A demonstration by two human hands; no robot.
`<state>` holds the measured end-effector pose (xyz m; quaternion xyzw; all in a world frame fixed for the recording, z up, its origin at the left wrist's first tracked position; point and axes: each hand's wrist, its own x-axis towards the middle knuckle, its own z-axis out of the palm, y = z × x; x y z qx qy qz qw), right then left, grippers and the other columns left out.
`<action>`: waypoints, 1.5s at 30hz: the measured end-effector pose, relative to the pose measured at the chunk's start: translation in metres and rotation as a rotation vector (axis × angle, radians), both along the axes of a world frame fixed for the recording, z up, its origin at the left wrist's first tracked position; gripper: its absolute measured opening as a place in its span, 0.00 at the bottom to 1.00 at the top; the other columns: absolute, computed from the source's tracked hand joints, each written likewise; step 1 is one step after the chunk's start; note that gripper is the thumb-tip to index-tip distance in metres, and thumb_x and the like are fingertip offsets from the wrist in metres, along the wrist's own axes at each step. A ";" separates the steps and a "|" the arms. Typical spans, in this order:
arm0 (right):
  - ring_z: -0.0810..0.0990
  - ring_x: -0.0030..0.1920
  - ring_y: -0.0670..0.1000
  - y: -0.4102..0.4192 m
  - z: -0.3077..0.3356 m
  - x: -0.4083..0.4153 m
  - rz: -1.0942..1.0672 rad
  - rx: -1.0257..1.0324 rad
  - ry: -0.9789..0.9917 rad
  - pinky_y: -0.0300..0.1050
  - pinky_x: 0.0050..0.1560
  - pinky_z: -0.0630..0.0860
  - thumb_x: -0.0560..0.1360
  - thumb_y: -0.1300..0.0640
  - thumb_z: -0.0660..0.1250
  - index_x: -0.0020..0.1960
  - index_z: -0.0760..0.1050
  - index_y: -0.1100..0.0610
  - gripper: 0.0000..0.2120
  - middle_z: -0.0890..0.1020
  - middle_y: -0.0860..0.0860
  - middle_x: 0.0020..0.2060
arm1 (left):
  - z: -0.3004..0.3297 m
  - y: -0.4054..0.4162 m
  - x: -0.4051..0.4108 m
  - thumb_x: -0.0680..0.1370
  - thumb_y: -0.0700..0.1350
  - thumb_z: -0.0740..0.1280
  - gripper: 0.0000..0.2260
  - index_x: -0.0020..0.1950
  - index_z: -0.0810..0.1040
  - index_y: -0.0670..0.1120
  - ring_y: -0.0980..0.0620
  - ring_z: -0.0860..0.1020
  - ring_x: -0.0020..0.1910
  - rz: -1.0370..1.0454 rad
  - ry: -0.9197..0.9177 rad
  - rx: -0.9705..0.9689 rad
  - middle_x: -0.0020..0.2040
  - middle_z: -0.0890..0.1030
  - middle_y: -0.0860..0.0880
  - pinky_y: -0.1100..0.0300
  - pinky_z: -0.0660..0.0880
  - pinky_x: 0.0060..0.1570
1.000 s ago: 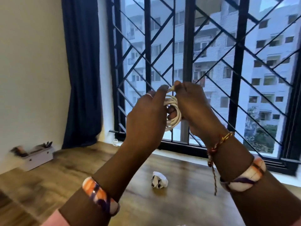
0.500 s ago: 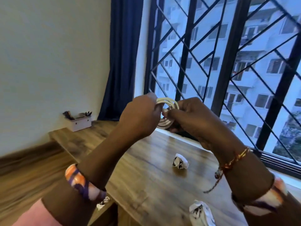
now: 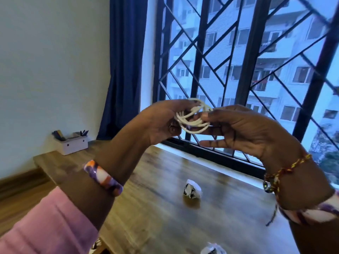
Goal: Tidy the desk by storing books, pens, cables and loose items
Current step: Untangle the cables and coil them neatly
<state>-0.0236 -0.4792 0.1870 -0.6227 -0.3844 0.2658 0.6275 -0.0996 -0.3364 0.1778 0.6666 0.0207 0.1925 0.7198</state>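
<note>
A: Two hands raised before the window grille (image 3: 229, 57), above the desk (image 3: 165, 208). Left hand (image 3: 161, 121) and right hand (image 3: 244, 129) both pinching the coiled white cable (image 3: 192, 118) held between them.

B: Anything hidden?

A: Cable ends lost behind fingers. Crumpled paper (image 3: 192, 189) mid-desk; a second paper ball (image 3: 212, 251) cut off at the bottom edge. Contents of the white organizer (image 3: 71, 142) by the wall too small to make out. No readable writing anywhere.
</note>
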 end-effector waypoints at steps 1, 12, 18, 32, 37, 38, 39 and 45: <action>0.84 0.40 0.51 -0.002 0.001 0.010 -0.040 0.012 -0.010 0.52 0.46 0.80 0.64 0.61 0.70 0.40 0.80 0.60 0.05 0.85 0.55 0.39 | 0.003 -0.007 0.012 0.74 0.42 0.65 0.09 0.36 0.81 0.44 0.55 0.74 0.31 0.001 -0.021 -0.019 0.30 0.78 0.50 0.64 0.67 0.35; 0.83 0.40 0.51 -0.037 -0.003 0.081 -0.320 0.253 0.009 0.55 0.43 0.81 0.73 0.54 0.66 0.42 0.78 0.57 0.07 0.83 0.52 0.37 | 0.014 -0.052 0.119 0.79 0.49 0.58 0.10 0.46 0.75 0.46 0.44 0.76 0.46 0.550 -0.350 1.046 0.43 0.78 0.45 0.56 0.66 0.40; 0.81 0.33 0.46 -0.036 -0.008 0.113 -0.583 0.126 -0.259 0.50 0.42 0.81 0.76 0.64 0.62 0.38 0.77 0.59 0.09 0.82 0.52 0.32 | 0.017 -0.048 0.163 0.79 0.49 0.61 0.11 0.44 0.78 0.44 0.48 0.77 0.43 0.217 -0.248 1.001 0.42 0.81 0.45 0.58 0.67 0.40; 0.82 0.32 0.47 0.048 -0.004 0.115 -0.430 0.111 -0.269 0.43 0.36 0.80 0.70 0.63 0.70 0.46 0.79 0.58 0.05 0.83 0.51 0.33 | 0.015 0.041 0.137 0.77 0.50 0.63 0.11 0.39 0.76 0.45 0.56 0.63 0.29 -0.171 0.118 0.052 0.32 0.71 0.49 0.68 0.58 0.22; 0.84 0.45 0.44 0.118 0.005 0.085 -0.372 0.284 -0.758 0.51 0.53 0.80 0.65 0.61 0.76 0.46 0.84 0.48 0.12 0.86 0.45 0.41 | 0.018 0.103 0.091 0.79 0.51 0.59 0.12 0.47 0.76 0.45 0.55 0.63 0.30 -0.015 0.112 0.106 0.34 0.70 0.49 0.64 0.58 0.29; 0.84 0.44 0.43 0.135 0.006 0.076 -0.313 0.323 -0.774 0.48 0.52 0.80 0.66 0.61 0.74 0.44 0.84 0.49 0.10 0.86 0.44 0.40 | 0.018 0.117 0.079 0.78 0.53 0.59 0.12 0.47 0.75 0.45 0.55 0.62 0.30 -0.021 0.103 0.113 0.35 0.70 0.49 0.65 0.57 0.28; 0.84 0.42 0.41 0.151 0.007 0.068 -0.283 0.373 -0.765 0.43 0.48 0.80 0.67 0.62 0.73 0.42 0.84 0.49 0.09 0.85 0.43 0.38 | 0.018 0.128 0.065 0.77 0.55 0.59 0.13 0.45 0.74 0.46 0.55 0.62 0.29 -0.032 0.086 0.111 0.35 0.69 0.49 0.66 0.57 0.25; 0.79 0.29 0.45 0.246 0.009 0.018 -0.284 0.549 -0.439 0.39 0.32 0.76 0.73 0.59 0.69 0.35 0.79 0.52 0.08 0.81 0.48 0.28 | 0.017 0.174 -0.002 0.75 0.60 0.60 0.19 0.46 0.77 0.45 0.52 0.68 0.30 0.303 -0.017 0.415 0.37 0.75 0.45 0.65 0.62 0.27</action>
